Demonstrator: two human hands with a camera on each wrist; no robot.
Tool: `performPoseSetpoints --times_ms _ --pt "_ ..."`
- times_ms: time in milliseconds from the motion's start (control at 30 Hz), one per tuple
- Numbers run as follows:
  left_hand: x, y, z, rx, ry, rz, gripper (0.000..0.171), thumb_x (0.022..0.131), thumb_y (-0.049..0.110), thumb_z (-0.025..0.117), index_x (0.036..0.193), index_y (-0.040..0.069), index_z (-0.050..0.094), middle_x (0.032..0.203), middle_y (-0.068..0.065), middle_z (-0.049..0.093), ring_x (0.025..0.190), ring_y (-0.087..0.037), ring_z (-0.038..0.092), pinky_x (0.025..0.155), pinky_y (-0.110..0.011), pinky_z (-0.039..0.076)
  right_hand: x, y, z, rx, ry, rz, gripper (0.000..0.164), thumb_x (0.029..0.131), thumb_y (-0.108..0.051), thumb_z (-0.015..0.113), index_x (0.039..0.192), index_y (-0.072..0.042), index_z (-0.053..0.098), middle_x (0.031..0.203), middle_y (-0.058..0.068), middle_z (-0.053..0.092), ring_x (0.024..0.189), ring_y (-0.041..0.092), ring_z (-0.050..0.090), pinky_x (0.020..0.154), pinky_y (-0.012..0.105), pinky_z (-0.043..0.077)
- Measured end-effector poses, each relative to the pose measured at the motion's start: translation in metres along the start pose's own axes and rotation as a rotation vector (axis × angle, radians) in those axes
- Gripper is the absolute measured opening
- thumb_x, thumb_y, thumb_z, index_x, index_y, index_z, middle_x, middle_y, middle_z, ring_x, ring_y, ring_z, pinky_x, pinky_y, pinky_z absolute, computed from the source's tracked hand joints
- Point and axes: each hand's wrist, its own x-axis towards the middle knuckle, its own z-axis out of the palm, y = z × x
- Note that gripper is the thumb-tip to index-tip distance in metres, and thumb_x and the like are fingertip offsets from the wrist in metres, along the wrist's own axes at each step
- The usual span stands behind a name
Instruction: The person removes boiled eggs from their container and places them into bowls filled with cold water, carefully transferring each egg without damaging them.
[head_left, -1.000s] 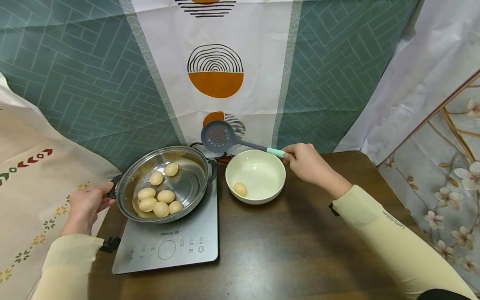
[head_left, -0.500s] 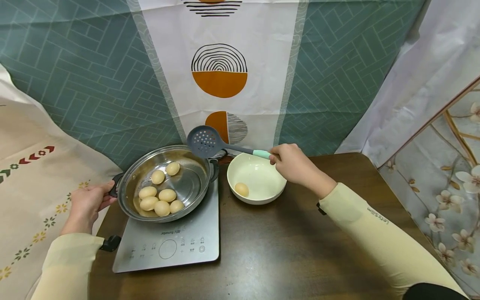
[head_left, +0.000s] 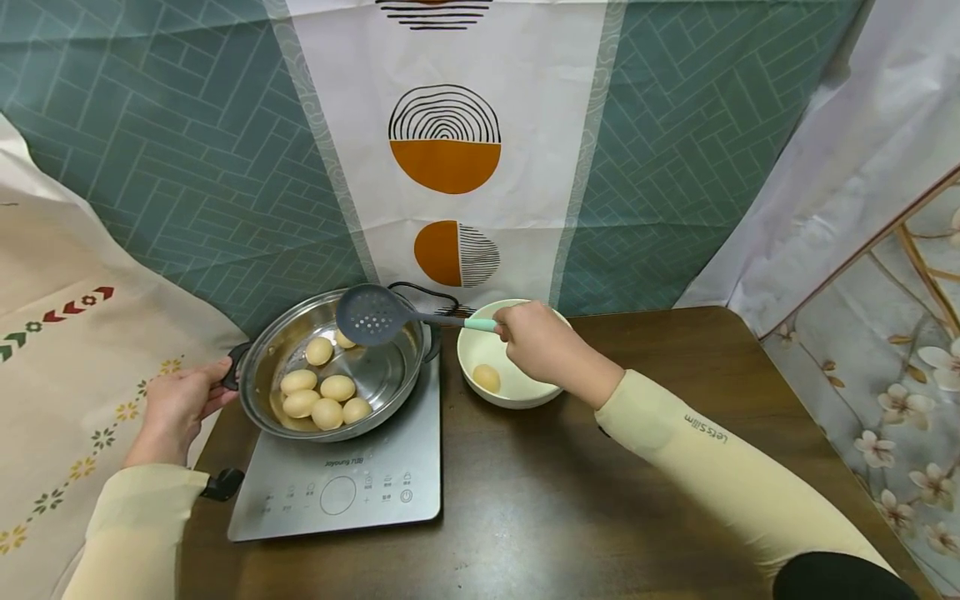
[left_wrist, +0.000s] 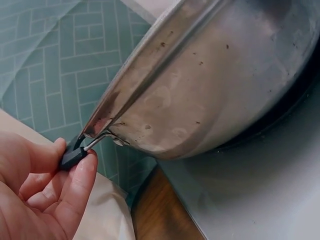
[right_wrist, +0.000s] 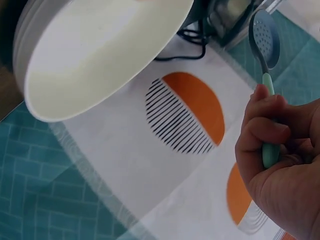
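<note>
My left hand (head_left: 176, 404) pinches the black side handle (left_wrist: 73, 156) of a steel pan (head_left: 258, 392) between thumb and fingers. Several pale brown eggs (head_left: 327, 413) lie in the pan, mostly toward its front left. My right hand (head_left: 542, 343) grips the mint green handle (right_wrist: 270, 150) of a grey slotted skimmer (head_left: 372, 314). The skimmer's perforated head carries nothing and overlaps the pan's back right part, partly hiding one egg. Below my right hand, a cream bowl (head_left: 517, 392) with a single egg (head_left: 486, 378) in it stands right of the pan.
Beneath the pan is a silver induction cooker (head_left: 337, 508) with touch controls along its front. A black cord (head_left: 427, 291) runs behind the pan and bowl. The brown wooden table (head_left: 540, 500) ends at a patterned cloth (head_left: 446, 167) at the back.
My right hand has moved left with the skimmer, bringing its head from behind the bowl to over the pan. My left hand keeps its hold on the pan handle.
</note>
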Motion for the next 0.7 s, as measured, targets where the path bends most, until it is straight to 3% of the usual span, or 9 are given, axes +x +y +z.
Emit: performPoseSetpoints --times_ms 300,533,700 --pt "0.000 0.001 0.001 -0.036 -0.060 0.039 0.010 0.081 0.025 0.073 0.072 0.021 0.074 0.065 0.002 0.069 0.059 -0.013 0.069 0.059 -0.026 0.060 0.008 -0.025 0.022 -0.099 -0.022 -0.086 0.011 0.089 -0.004 0.055 0.088 -0.007 0.065 0.075 0.002 0.062 0.069 0.016 0.056 0.062 0.027 0.052" --pt "-0.001 0.000 -0.001 -0.060 -0.131 0.059 0.010 0.084 0.019 0.070 0.075 0.019 0.075 0.067 0.002 0.071 0.061 -0.013 0.070 0.060 -0.025 0.060 0.010 -0.034 0.033 -0.165 -0.033 -0.097 0.011 0.086 -0.005 0.054 0.081 -0.009 0.062 0.073 0.003 0.059 0.063 0.017 0.056 0.055 0.029 0.051" --pt "-0.001 -0.001 -0.004 -0.069 -0.138 0.050 0.010 0.083 0.019 0.071 0.074 0.016 0.075 0.068 0.001 0.071 0.061 -0.014 0.070 0.060 -0.026 0.060 0.009 -0.038 0.037 -0.219 -0.065 -0.135 0.007 0.083 -0.005 0.056 0.081 -0.009 0.061 0.072 0.003 0.059 0.064 0.017 0.057 0.056 0.029 0.053"
